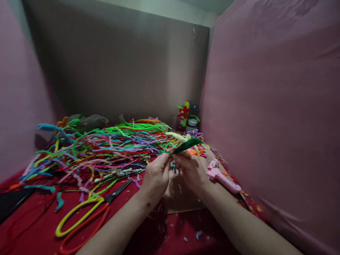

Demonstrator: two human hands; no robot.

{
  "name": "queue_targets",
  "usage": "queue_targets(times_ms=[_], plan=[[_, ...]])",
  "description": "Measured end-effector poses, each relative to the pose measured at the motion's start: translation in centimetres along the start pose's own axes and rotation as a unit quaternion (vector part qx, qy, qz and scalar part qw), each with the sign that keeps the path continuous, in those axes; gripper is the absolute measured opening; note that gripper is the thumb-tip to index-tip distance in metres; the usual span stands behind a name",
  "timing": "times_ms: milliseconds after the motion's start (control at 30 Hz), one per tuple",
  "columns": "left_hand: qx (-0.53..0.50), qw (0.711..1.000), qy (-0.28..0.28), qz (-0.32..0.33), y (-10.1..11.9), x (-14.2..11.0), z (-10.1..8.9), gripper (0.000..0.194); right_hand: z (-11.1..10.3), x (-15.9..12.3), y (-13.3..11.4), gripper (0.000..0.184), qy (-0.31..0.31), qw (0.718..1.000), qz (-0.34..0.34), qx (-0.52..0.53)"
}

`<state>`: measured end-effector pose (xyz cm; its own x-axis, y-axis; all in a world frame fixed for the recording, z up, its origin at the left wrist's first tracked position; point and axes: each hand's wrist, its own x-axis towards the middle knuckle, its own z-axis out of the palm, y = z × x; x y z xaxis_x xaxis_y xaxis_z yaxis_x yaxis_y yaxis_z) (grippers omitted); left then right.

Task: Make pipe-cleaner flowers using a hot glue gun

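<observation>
Both my hands meet near the middle of the view, above a piece of cardboard [183, 202]. A dark green fuzzy pipe-cleaner leaf [188, 145] points up and to the right from between them. My left hand [157, 173] is closed, its thumb and fingers pinching the leaf's lower end. Beside it, my right hand [191, 170] is closed too, with its fingers at the same end. A pale yellow pipe-cleaner flower [178, 136] shows just behind the leaf; whether I hold it as well, I cannot tell.
Scissors [87, 212] with yellow and red handles lie at the left on the red cloth [34, 230]. Many coloured pipe cleaners [117, 145] spread behind them. A pink glue gun [223, 179] rests at the right. Finished flowers [183, 112] stand at the back near a jar [191, 124].
</observation>
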<state>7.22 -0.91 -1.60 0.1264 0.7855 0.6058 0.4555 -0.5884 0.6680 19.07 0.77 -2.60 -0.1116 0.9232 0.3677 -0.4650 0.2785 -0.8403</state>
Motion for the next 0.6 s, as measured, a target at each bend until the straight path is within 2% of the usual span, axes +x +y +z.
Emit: queue_targets(times_ms=[100,167,233,367,500,567,600], plan=[[-0.169,0.977,-0.028,-0.128,0.7,0.3,-0.4,0.022,-0.3,0.0,-0.1,0.020,-0.028,1.000,0.005,-0.003],[-0.278,0.938,-0.066,-0.198,0.9,0.5,-0.7,0.026,-0.5,0.0,-0.3,0.021,-0.036,0.999,0.009,-0.017],[-0.356,0.898,-0.098,-0.240,1.0,0.6,-0.9,0.028,-0.6,0.1,-0.5,0.022,-0.030,0.999,0.012,-0.025],[-0.441,0.845,-0.150,-0.262,0.7,0.8,-1.3,0.025,-0.8,0.4,-1.2,0.016,-0.043,0.999,0.020,-0.003],[-0.480,0.797,-0.244,-0.273,0.2,1.1,-2.0,0.020,-0.9,0.4,-1.8,0.016,-0.089,0.996,0.032,-0.003],[-0.480,0.793,-0.259,-0.273,0.2,1.3,-2.2,0.021,-0.8,0.2,-1.8,0.016,-0.082,0.996,0.017,-0.006],[-0.470,0.801,-0.255,-0.269,0.2,1.3,-2.2,0.022,-0.7,0.1,-1.6,0.015,-0.071,0.997,0.003,-0.003]])
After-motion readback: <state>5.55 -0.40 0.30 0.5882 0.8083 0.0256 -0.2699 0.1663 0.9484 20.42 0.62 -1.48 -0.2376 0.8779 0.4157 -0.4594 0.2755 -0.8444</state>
